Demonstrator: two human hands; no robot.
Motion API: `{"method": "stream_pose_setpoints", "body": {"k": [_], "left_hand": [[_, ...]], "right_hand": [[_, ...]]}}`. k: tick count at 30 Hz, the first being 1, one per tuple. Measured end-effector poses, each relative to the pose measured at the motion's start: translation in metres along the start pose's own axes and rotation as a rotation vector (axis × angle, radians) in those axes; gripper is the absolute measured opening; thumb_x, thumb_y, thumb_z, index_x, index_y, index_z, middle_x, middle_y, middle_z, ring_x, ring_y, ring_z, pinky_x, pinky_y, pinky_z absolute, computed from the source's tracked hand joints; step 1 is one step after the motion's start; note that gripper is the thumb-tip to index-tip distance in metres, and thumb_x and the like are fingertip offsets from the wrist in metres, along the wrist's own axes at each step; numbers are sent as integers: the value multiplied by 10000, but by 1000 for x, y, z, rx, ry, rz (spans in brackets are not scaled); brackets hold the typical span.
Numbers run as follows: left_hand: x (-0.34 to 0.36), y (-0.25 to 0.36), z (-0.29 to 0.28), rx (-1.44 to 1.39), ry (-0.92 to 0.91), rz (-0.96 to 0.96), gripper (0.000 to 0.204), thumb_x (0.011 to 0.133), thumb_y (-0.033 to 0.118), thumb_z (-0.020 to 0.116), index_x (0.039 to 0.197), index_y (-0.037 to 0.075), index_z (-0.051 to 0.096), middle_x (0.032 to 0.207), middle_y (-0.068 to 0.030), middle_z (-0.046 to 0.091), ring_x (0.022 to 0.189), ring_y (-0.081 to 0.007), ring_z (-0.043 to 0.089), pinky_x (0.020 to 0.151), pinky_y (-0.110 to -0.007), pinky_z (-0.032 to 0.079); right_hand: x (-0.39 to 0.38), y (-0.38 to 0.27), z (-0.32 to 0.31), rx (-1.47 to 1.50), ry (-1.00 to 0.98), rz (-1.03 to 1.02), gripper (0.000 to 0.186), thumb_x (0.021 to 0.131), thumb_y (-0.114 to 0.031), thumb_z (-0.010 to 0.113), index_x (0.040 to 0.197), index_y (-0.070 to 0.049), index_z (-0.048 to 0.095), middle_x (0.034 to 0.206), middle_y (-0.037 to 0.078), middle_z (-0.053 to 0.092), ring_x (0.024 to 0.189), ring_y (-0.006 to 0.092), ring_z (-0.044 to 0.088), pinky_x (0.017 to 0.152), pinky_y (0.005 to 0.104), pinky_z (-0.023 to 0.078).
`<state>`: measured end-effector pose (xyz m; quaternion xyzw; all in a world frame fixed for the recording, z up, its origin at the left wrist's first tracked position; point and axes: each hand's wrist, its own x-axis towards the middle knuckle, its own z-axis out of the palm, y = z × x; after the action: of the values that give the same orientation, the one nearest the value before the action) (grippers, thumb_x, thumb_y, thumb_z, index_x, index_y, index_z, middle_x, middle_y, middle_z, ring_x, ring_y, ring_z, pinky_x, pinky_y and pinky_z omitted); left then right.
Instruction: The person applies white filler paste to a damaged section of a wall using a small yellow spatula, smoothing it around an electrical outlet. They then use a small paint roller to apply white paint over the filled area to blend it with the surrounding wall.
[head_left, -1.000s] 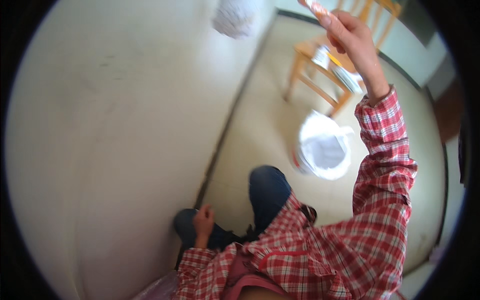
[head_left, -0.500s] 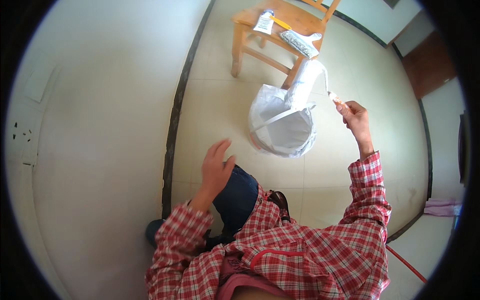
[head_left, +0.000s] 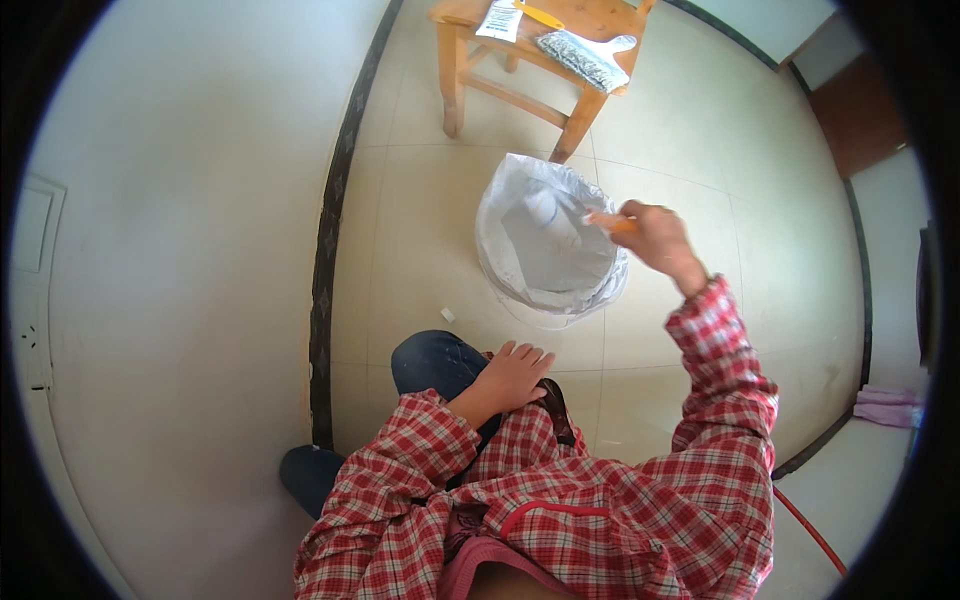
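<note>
My right hand (head_left: pixel 657 240) is closed round the orange handle of a paint roller (head_left: pixel 545 208). Its white sleeve is down inside a bucket lined with a white plastic bag (head_left: pixel 490 235), which stands on the floor ahead of me. Part of the roller's frame is hard to make out against the bag. What lies at the bottom of the bucket looks pale, and I cannot tell what it is. My left hand (head_left: pixel 515 377) holds nothing; its fingers are stretched out by my bent knee (head_left: pixel 437 360).
Beyond the bucket stands a wooden chair (head_left: pixel 573 122). On its seat lie a white tube (head_left: pixel 500 20), a yellow handle (head_left: pixel 540 14) and a fluffy grey-white pad (head_left: pixel 585 60). A small white piece (head_left: pixel 448 315) lies on the tiles. A white wall (head_left: pixel 200 250) runs along the left.
My right hand has moved left and slightly down, and the roller's sleeve has gone from the bucket's far rim into it. My left hand has dropped rightward to my knee.
</note>
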<state>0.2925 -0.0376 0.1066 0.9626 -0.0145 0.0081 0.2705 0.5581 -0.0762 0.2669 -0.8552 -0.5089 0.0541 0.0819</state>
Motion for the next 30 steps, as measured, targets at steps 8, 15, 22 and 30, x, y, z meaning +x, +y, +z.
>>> {"method": "stream_pose_setpoints", "body": {"k": [8, 15, 22, 30], "left_hand": [[-68, -6, -50, -79, 538, -129, 325, 733, 105, 676, 1041, 43, 596, 1014, -97, 614, 978, -264, 572, 855, -390, 425], [-201, 6, -26, -142, 799, -680, 199, 796, 45, 624, 993, 21, 611, 945, -126, 630, 877, -288, 603, 792, -381, 456], [-224, 9, 17, -358, 777, -946, 185, 853, 95, 587, 1014, 8, 611, 931, -137, 635, 879, -276, 613, 772, -357, 478], [-221, 10, 20, -389, 717, -953, 205, 888, 102, 569, 1059, -7, 603, 940, -131, 654, 863, -214, 636, 763, -324, 491]], "right_hand": [[69, 12, 184, -189, -149, -33, 357, 840, -368, 591, 883, -21, 661, 868, 200, 651, 846, 350, 631, 712, 432, 480], [68, 0, 156, 36, -482, 27, 204, 797, -105, 563, 938, 7, 661, 963, 207, 647, 928, 338, 627, 772, 425, 499], [78, 0, 173, -196, -337, -13, 307, 864, -285, 579, 905, 7, 663, 920, 207, 652, 874, 361, 630, 757, 444, 482], [84, 5, 133, 170, -588, 162, 289, 852, -252, 590, 841, 23, 677, 893, 212, 658, 874, 334, 644, 739, 436, 499]]}}
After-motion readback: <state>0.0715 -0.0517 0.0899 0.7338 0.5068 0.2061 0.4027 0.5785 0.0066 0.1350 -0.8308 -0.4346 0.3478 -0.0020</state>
